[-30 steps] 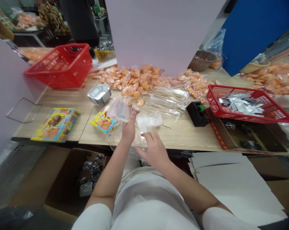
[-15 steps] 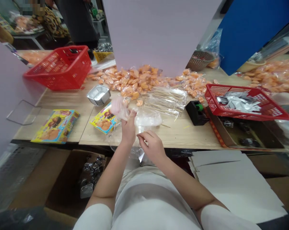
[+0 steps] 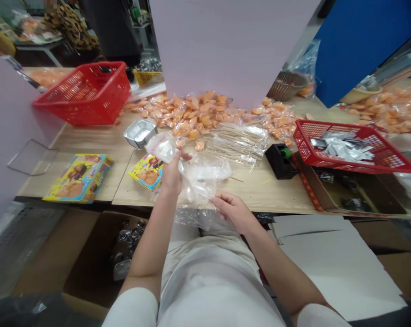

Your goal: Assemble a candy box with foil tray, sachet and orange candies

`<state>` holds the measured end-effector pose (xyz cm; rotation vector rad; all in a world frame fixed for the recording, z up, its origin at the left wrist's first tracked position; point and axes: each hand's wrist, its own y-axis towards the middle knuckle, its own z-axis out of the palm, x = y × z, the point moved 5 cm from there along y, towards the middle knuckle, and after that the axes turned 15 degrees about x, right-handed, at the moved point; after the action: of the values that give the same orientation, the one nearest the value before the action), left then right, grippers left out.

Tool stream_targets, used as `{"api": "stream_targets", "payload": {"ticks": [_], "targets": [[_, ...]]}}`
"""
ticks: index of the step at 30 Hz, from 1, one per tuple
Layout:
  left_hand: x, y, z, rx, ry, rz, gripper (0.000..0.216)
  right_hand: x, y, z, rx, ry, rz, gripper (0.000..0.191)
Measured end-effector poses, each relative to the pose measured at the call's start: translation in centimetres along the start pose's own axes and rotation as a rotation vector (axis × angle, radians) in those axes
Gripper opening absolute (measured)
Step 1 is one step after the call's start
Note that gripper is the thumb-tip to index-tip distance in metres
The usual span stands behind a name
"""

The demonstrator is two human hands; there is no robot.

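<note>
My left hand (image 3: 171,175) is raised over the table's front edge, fingers closed on the top of a clear plastic bag (image 3: 195,179). The bag stretches down to my right hand (image 3: 233,210), which pinches its lower end near the table edge. A small clear packet (image 3: 159,147) sticks up above my left fingers. Under the bag lies a heap of more clear bags (image 3: 210,171). A colourful printed card (image 3: 146,170) lies just left of my left hand.
Orange snack packets (image 3: 205,116) are piled at the back. Skewer packs (image 3: 237,143), a foil tray (image 3: 140,133), a black tape dispenser (image 3: 280,160), two red baskets (image 3: 84,93) (image 3: 353,147), and a picture box (image 3: 79,177) share the table. Cardboard sheets (image 3: 334,263) lie below right.
My hands have drawn apart: the right one dropped toward the table edge pulling the clear bag taut, while the left stayed raised and shifted slightly left.
</note>
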<state>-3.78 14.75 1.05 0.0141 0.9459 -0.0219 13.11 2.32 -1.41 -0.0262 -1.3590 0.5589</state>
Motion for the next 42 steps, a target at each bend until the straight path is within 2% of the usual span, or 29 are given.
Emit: {"api": "stream_targets", "payload": {"ticks": [4, 7, 10, 13, 17, 21, 24, 27, 30, 35, 38, 42], "targets": [[-1.0, 1.0, -1.8, -0.078, -0.188, 0.056, 0.012, 0.2, -1.9, -2.2, -0.071, -0.097, -0.041, 0.039], [-0.3, 0.7, -2.1, -0.101, -0.274, 0.043, 0.007, 1.7, -2.6, -3.5, -0.171, -0.127, -0.122, 0.040], [1.6, -0.7, -0.9, -0.082, -0.316, -0.101, 0.010, 3.4, -1.9, -3.8, -0.248, -0.168, -0.201, 0.039], [3.8, -2.5, 1.4, 0.020, -0.387, -0.245, 0.014, 4.4, -0.3, -3.4, -0.265, -0.253, -0.240, 0.038], [5.3, -4.1, 3.5, 0.142, -0.482, -0.260, 0.021, 4.2, 1.7, -2.7, -0.264, -0.354, -0.234, 0.040], [5.9, -4.8, 4.1, 0.201, -0.561, -0.253, 0.047, 3.5, 2.2, -2.8, -0.292, -0.427, -0.213, 0.038], [5.9, -5.2, 4.2, 0.238, -0.558, -0.231, 0.060, 3.3, 2.0, -3.1, -0.312, -0.469, -0.210, 0.035], [5.9, -5.5, 4.4, 0.281, -0.477, -0.233, 0.056, 3.3, 2.0, -3.1, -0.303, -0.505, -0.212, 0.033], [6.1, -5.3, 4.4, 0.260, -0.402, -0.262, 0.050, 3.2, 2.0, -2.9, -0.290, -0.539, -0.229, 0.031], [5.7, -4.7, 3.9, 0.247, -0.403, -0.271, 0.035, 2.6, 1.3, -3.6, -0.290, -0.603, -0.251, 0.026], [4.9, -4.4, 3.3, 0.252, -0.366, -0.264, 0.036, 2.2, 0.3, -5.2, -0.288, -0.465, -0.233, 0.028], [3.5, -4.4, 3.3, 0.311, -0.276, -0.218, 0.041, 2.3, -0.9, -6.6, -0.152, -0.005, -0.203, 0.043]]}}
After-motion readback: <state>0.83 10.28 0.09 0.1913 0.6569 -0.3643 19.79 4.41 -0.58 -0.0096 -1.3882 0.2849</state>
